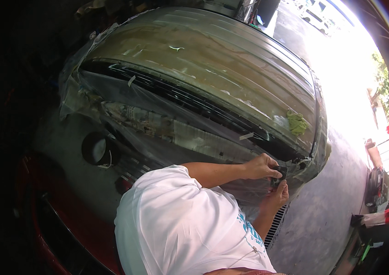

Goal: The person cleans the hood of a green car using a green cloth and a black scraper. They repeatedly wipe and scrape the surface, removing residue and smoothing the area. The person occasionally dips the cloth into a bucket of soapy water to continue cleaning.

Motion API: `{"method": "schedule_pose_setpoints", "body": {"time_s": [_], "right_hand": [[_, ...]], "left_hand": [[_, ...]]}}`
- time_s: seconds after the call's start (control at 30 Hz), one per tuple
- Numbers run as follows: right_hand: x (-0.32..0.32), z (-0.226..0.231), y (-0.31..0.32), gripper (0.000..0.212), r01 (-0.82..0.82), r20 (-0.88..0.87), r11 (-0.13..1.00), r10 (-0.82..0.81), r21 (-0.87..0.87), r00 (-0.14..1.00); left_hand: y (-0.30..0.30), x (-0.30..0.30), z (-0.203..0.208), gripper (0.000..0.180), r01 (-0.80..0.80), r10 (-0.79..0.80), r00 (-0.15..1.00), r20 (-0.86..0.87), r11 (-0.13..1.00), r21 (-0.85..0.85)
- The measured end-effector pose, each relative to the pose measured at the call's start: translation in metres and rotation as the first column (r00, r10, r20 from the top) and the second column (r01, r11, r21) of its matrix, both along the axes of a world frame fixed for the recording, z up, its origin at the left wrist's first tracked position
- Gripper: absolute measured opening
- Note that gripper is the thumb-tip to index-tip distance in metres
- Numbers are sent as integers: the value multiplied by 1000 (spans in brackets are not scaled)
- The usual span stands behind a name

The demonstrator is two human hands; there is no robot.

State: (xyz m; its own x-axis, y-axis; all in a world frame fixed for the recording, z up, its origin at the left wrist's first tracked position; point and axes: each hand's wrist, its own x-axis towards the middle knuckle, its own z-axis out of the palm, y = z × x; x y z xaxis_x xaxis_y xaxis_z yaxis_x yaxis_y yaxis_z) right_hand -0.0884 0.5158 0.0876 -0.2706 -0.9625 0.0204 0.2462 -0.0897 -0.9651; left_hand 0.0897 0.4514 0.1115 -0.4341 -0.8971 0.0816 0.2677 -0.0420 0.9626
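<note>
Our left grip (261, 166) is closed on a small black piece (280, 173), thumb and fingers pinching its upper part, while our right grip (277, 198) grasps the same piece from below with the fingertips, so that we have it between both hands. We cannot tell what the piece is made of, nor whether it touches the bodywork behind it. It sits just beside the near right-hand corner of a ridged vehicle roof (194, 50), whose surface is patchy in olive and grey. On that roof, near the same corner, we see a crumpled green cloth (298, 123). A glossy black strip (171, 93) runs along the roof's near edge, with two short pieces of pale tape (246, 136) stuck near it, well apart from each other. Below the strip, translucent plastic sheeting (146, 103) drapes over the vehicle's side. Our left forearm reaches across from the sleeve of our white shirt (171, 215), which has blue print on the chest. To our left a dark round bucket (99, 149) stands on the floor; beneath our right forearm lies a slotted drain grate (276, 225); off to the right, a dark car (376, 187) is parked.
</note>
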Motion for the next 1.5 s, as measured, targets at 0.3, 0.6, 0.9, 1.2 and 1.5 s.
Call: {"method": "schedule_pose_setpoints", "body": {"time_s": [0.3,0.6,0.9,1.2,1.5], "right_hand": [[4,10,-6,22,-83,336,996,73,17,939],[6,15,-6,31,-110,317,984,60,143,946],[4,14,0,33,-231,415,973,203,19,887],[3,16,0,26,-240,322,971,226,3,919],[-2,-7,1,32,-290,299,950,313,-118,902]], "left_hand": [[-6,-11,-12,17,117,-42,965,-259,953,281],[-14,4,-14,22,-29,36,998,-60,992,124],[-13,5,-12,36,-36,51,995,-83,985,171],[-18,-11,-19,71,-98,98,995,1,995,-1],[7,-2,1,114,-22,81,935,345,985,-172]]}}
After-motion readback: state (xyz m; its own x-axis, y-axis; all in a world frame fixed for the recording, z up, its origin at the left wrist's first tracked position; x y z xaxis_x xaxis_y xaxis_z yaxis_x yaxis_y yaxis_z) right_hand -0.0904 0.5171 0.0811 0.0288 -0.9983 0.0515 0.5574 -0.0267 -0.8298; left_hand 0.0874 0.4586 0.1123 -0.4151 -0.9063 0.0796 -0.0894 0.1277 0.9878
